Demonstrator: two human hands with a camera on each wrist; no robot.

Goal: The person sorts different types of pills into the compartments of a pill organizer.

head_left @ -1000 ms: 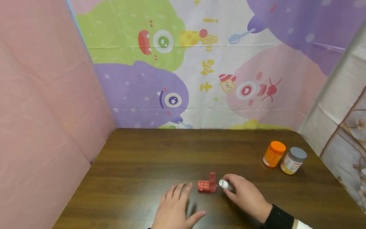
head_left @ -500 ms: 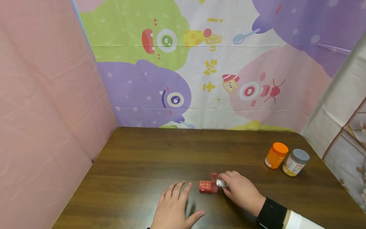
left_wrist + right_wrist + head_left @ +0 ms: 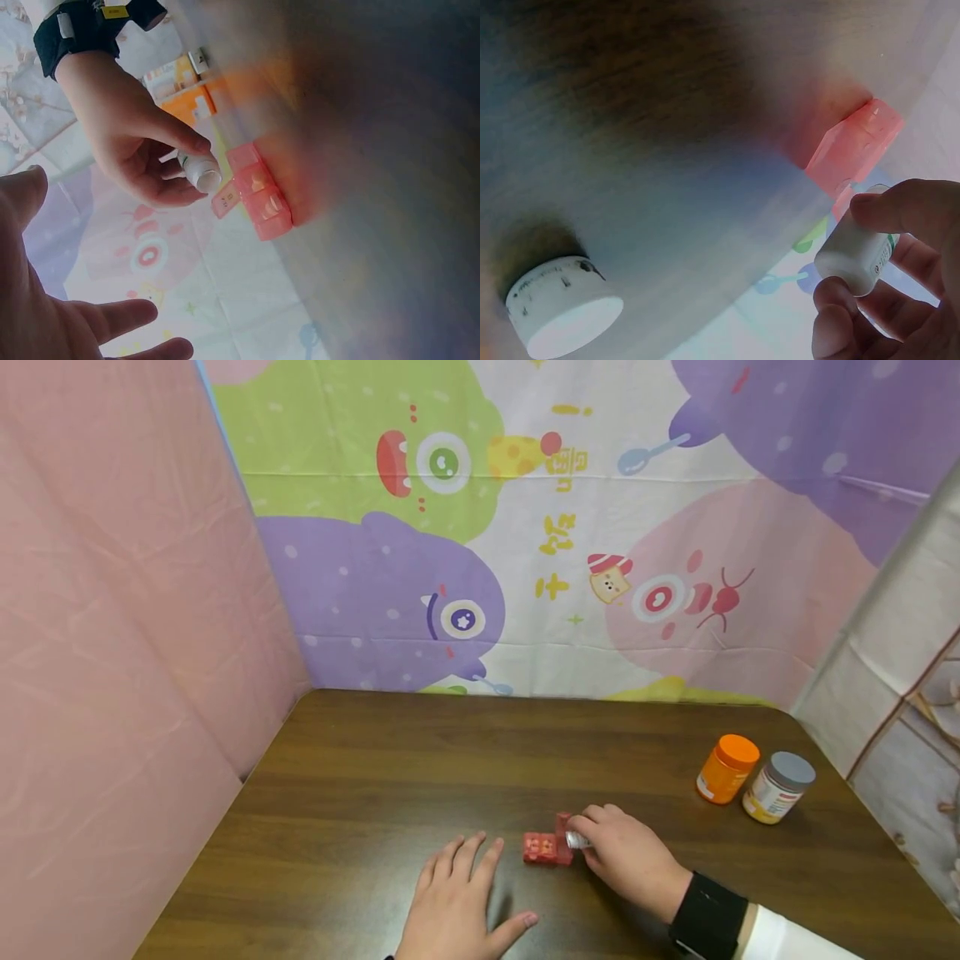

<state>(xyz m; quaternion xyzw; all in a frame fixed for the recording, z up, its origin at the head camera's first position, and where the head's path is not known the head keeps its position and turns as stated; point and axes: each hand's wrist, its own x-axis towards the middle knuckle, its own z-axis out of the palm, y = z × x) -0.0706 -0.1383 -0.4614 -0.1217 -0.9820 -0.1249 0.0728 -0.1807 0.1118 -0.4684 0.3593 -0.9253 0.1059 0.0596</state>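
Observation:
A small red see-through pill box (image 3: 541, 848) lies on the table with one lid (image 3: 225, 199) raised at its right-hand compartment. My right hand (image 3: 633, 858) pinches a little white bottle (image 3: 857, 251) between thumb and fingers. The uncapped bottle is tipped, its mouth close over the open compartment. To the left of the box, my left hand (image 3: 459, 906) is spread with straight fingers and holds nothing. A white cap (image 3: 564, 307) lies on the table in the right wrist view. Part of the bottle is hidden by my right hand in the head view.
An orange jar (image 3: 727, 769) and a white jar with a grey lid (image 3: 778, 787) stand at the right of the wooden table (image 3: 375, 760). Printed cloth (image 3: 555, 635) hangs behind the table, and pink cloth (image 3: 142, 635) on the left.
My right hand has moved left, bringing the tipped bottle from beside the pill box to over its open compartment. My left hand has stayed in place. The head view has shifted slightly.

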